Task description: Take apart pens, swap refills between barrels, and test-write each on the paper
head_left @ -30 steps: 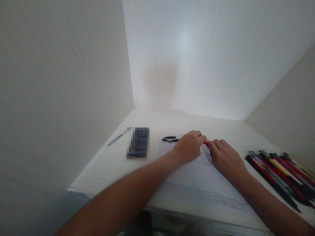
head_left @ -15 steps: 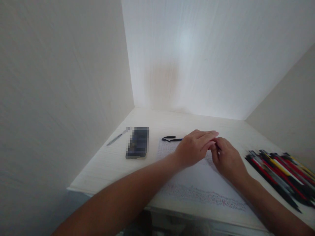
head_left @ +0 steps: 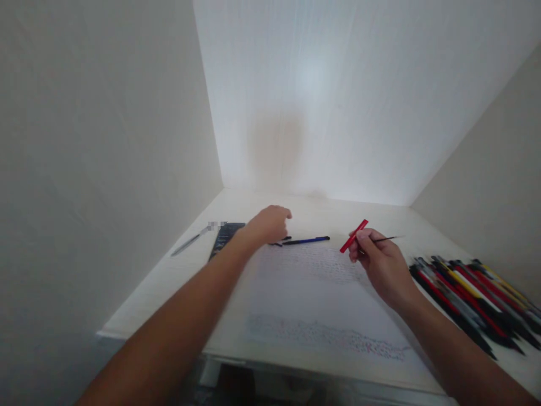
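My right hand [head_left: 380,265] is closed round a red pen barrel [head_left: 354,235] and a thin dark refill [head_left: 386,239] that sticks out to the right. It hovers over the far right part of a white sheet of paper [head_left: 313,293] with faint writing. My left hand [head_left: 270,224] reaches to the far edge of the sheet, fingers curled down over small black pen parts [head_left: 279,243]. Whether it grips any of them I cannot see. A blue pen [head_left: 306,241] lies just right of that hand.
A heap of several pens [head_left: 469,293], red, black and yellow, lies at the right of the white table [head_left: 169,287]. A dark phone [head_left: 222,239] and a grey pen [head_left: 188,242] lie at the left. Walls close in behind and on both sides.
My hands, together over the sheet before, have parted. The left has gone left to the black parts. The right now holds up the red barrel and refill. The blue pen now shows.
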A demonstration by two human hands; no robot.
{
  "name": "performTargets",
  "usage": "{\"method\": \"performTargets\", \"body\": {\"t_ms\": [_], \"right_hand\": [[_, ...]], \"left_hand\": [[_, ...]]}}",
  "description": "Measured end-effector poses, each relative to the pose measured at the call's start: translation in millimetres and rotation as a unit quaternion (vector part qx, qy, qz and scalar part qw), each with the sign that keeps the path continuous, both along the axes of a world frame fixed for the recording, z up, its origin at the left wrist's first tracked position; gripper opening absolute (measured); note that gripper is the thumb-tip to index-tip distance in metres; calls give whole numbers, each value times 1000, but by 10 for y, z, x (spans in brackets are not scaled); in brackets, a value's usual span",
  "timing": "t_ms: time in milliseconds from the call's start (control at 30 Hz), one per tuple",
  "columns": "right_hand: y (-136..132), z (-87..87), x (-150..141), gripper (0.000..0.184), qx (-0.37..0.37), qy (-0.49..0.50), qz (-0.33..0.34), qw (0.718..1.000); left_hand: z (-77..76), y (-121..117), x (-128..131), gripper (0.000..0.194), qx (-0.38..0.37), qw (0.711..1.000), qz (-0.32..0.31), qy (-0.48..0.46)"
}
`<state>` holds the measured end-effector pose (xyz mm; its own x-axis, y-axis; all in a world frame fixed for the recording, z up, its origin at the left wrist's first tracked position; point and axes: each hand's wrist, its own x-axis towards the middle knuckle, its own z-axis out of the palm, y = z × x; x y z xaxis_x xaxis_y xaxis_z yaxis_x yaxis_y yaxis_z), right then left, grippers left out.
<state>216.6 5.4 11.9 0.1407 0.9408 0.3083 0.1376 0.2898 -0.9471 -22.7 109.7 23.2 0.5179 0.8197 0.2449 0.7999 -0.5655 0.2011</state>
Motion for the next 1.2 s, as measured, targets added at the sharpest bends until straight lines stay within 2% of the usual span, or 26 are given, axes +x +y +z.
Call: {"method": "performTargets", "body": {"t_ms": [67,133,267,367,500,600,700,767,900,1200], "right_hand": [[27,22,-19,24,-39,115,32,992],[35,55,-50,20,-73,183,57,979],[25,126,-131,17,-117,277,87,950],[25,155,-205,16,-146,319,86,932],[37,162,-297,16,-163,331,91,925],[37,170,-328,17,-151,334,101,925],[28,191,-319,18,-124,327,100,931],[19,199,-302,19,-106,312,95,939],[7,180,-268,18,-97,285,83,950],[26,125,-227,17,-112,248,66,960]], "left_hand": [[-66,127,-186,32,-21,999,18,23],[-154,182,-269,30,-33,999,25,31],[-301,172,-189,31,-50,998,21,23],[-359,152,-107,24,-54,998,3,13],[-373,127,-87,18,-37,999,-4,-3],[-314,34,-25,21,-10,1000,-4,-27],[-229,-181,143,23,4,995,-34,-92],[-198,-366,272,18,-23,977,-80,-194],[-217,-643,421,12,-58,953,-105,-278],[-274,-639,428,9,-46,953,-96,-284]]}}
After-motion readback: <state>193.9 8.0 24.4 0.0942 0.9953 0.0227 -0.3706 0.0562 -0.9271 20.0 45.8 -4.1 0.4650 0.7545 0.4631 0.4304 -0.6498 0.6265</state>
